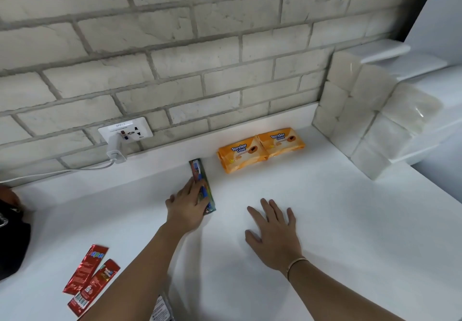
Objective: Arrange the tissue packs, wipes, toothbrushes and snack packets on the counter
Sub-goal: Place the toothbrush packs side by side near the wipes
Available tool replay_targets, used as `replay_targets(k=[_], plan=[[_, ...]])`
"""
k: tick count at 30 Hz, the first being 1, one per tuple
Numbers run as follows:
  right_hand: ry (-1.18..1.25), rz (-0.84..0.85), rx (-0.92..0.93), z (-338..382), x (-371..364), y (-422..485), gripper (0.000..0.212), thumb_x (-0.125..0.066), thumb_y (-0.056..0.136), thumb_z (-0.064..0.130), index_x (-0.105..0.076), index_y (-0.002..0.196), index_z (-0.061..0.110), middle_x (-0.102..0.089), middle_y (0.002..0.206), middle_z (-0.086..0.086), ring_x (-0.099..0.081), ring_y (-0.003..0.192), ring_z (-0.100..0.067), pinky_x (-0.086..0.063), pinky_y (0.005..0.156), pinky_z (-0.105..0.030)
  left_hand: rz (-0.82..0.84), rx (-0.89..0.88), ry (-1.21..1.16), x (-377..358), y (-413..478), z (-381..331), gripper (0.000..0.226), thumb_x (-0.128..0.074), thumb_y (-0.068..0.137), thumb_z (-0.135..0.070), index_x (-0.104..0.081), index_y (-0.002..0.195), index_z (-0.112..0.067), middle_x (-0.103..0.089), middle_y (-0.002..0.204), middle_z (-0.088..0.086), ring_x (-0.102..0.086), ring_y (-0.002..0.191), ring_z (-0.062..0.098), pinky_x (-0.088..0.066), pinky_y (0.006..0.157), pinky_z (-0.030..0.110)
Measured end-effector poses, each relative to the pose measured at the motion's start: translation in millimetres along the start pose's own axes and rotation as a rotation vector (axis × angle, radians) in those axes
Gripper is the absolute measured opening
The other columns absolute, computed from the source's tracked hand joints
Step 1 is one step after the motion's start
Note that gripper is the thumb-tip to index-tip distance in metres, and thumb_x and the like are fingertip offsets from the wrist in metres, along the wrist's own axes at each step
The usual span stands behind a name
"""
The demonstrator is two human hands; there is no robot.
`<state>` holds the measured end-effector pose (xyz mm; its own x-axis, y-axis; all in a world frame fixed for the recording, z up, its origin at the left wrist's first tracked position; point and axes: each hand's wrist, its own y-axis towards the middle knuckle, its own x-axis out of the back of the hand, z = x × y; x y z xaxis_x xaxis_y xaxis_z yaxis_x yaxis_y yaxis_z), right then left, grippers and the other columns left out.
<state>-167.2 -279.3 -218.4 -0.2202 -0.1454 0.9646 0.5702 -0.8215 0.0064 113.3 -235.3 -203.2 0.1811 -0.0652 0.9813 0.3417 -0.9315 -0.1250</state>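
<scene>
Toothbrush step in hand. Toothbrush pack (200,183) flat on counter (337,220), mid-back, just left of the two orange wipes packs (260,148). Long axis front-to-back, far end pointing at the wall, near end skewed slightly right. Left hand (186,208) laid over its near half, fingers straight and close together, pressing rather than gripping. Right hand (273,233) flat on bare counter nearby, fingers spread, holding nothing. Probably next: square pack to wipes, then fetch snack packets (88,279) from front left.
</scene>
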Motion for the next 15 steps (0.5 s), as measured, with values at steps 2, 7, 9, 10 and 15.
replay_targets(k=[2,7,9,10,15], plan=[[-0.003,-0.014,0.000,-1,-1,0,0.064,-0.033,0.093,0.062,-0.034,0.154,0.043,-0.023,0.169,-0.001,-0.016,0.157,-0.024,-0.009,0.122,-0.062,-0.124,0.141,-0.324,12,-7,-6,0.052,-0.040,0.103,-0.045,-0.038,0.154,-0.032,-0.024,0.166,-0.002,-0.054,0.132,0.027,-0.043,0.106,0.049],[-0.010,0.009,-0.001,-1,1,0,0.065,-0.029,0.093,0.063,-0.028,0.156,0.044,-0.017,0.170,0.001,-0.008,0.158,-0.021,-0.004,0.123,-0.060,-0.244,0.173,-0.701,30,-49,-6,0.016,-0.059,0.100,-0.017,-0.071,0.101,-0.027,-0.070,0.102,-0.007,-0.067,0.090,0.015,-0.050,0.077,0.022],[-0.004,-0.008,-0.006,-1,0,1,0.065,-0.031,0.093,0.063,-0.032,0.155,0.044,-0.021,0.169,0.000,-0.013,0.157,-0.022,-0.007,0.123,-0.061,-0.244,0.171,-0.751,30,-70,-8,0.024,-0.061,0.099,-0.013,-0.072,0.087,-0.032,-0.072,0.079,-0.011,-0.064,0.077,0.010,-0.044,0.065,0.012],[-0.004,-0.016,-0.006,-1,-1,1,0.065,-0.032,0.092,0.063,-0.033,0.154,0.043,-0.023,0.169,0.000,-0.015,0.157,-0.023,-0.009,0.122,-0.062,-0.243,0.177,-0.785,31,-81,-9,0.028,-0.062,0.098,-0.011,-0.071,0.085,-0.034,-0.071,0.076,-0.010,-0.063,0.074,0.011,-0.042,0.061,0.010],[-0.001,0.005,-0.004,0,-1,0,0.065,-0.031,0.093,0.063,-0.029,0.155,0.044,-0.018,0.170,0.001,-0.009,0.158,-0.021,-0.004,0.123,-0.060,-0.220,0.164,-0.841,29,-122,-17,0.029,-0.063,0.099,-0.011,-0.073,0.087,-0.036,-0.072,0.083,-0.005,-0.062,0.074,0.017,-0.044,0.061,0.017]])
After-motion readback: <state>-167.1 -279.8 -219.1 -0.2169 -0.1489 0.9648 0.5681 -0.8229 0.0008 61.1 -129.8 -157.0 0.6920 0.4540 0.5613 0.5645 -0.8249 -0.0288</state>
